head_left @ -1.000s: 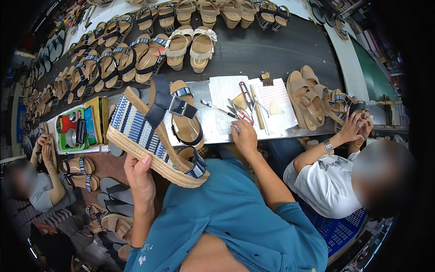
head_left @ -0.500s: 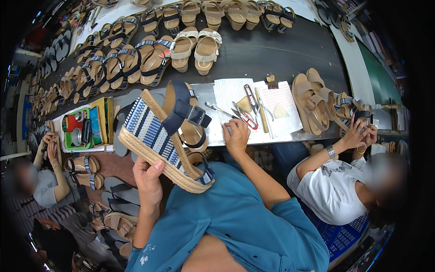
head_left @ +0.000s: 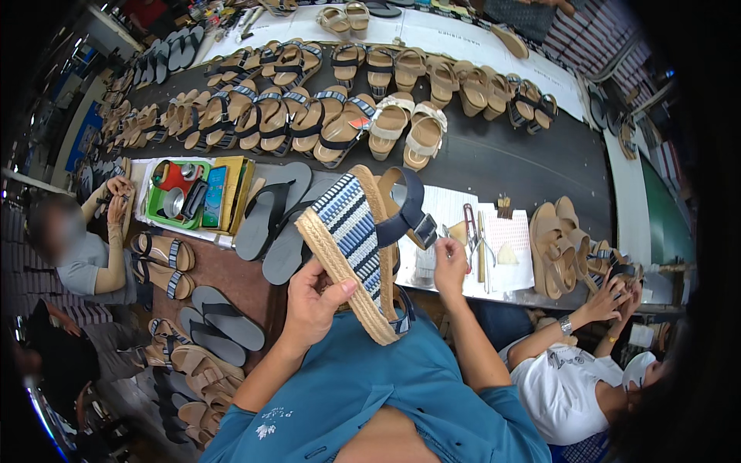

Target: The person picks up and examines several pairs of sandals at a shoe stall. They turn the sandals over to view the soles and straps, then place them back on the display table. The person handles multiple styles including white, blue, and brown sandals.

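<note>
In my left hand (head_left: 312, 305) is a wedge sandal (head_left: 363, 247), gripped by its rope-edged sole and tilted with the heel up. It has a blue-and-white woven wedge, a navy strap and a square buckle. My right hand (head_left: 450, 266) is closed in a pinch just right of the buckle. What looks like a thin silvery tool (head_left: 445, 231) pokes up from its fingers; most of it is hidden. Beyond that hand, red-handled snips (head_left: 468, 220) and tweezer-like metal prongs (head_left: 485, 245) lie on printed sheets (head_left: 509, 231).
Rows of sandals (head_left: 270, 116) fill the dark bench (head_left: 502, 162). Grey flip-flops (head_left: 266, 216) and a green tray (head_left: 174, 216) of small items lie at left. Tan sandals (head_left: 552, 251) stand at right. Co-workers sit on both sides, the right one's hands (head_left: 610, 297) close to the bench.
My right hand has lifted from the tools on the sheets and come up beside the sandal's buckle, fingers now pinched. The left hand still holds the sandal. The view has shifted, showing more of the left.
</note>
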Motion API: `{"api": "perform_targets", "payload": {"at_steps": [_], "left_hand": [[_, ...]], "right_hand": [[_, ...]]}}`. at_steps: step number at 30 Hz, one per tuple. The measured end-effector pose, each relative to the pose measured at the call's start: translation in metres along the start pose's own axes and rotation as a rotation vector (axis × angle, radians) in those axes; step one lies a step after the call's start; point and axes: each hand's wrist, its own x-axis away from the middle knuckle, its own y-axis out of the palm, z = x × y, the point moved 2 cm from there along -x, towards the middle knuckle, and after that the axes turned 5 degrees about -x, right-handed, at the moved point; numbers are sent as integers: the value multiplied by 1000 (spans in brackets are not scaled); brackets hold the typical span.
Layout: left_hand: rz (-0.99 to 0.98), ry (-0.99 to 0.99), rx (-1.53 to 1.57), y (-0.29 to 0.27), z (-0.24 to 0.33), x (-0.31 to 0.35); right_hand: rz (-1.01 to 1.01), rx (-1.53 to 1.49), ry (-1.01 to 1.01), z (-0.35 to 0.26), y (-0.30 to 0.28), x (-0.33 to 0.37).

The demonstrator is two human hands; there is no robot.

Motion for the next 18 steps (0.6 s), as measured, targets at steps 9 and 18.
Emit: {"api": "perform_targets", "payload": {"at_steps": [9, 18], "left_hand": [[-81, 76, -132, 10, 3, 2], [-170, 178, -301, 6, 11, -2]], "right_hand": [[-495, -38, -689, -284, -38, -16], [-538, -464, -274, -273, -31, -16]]}}
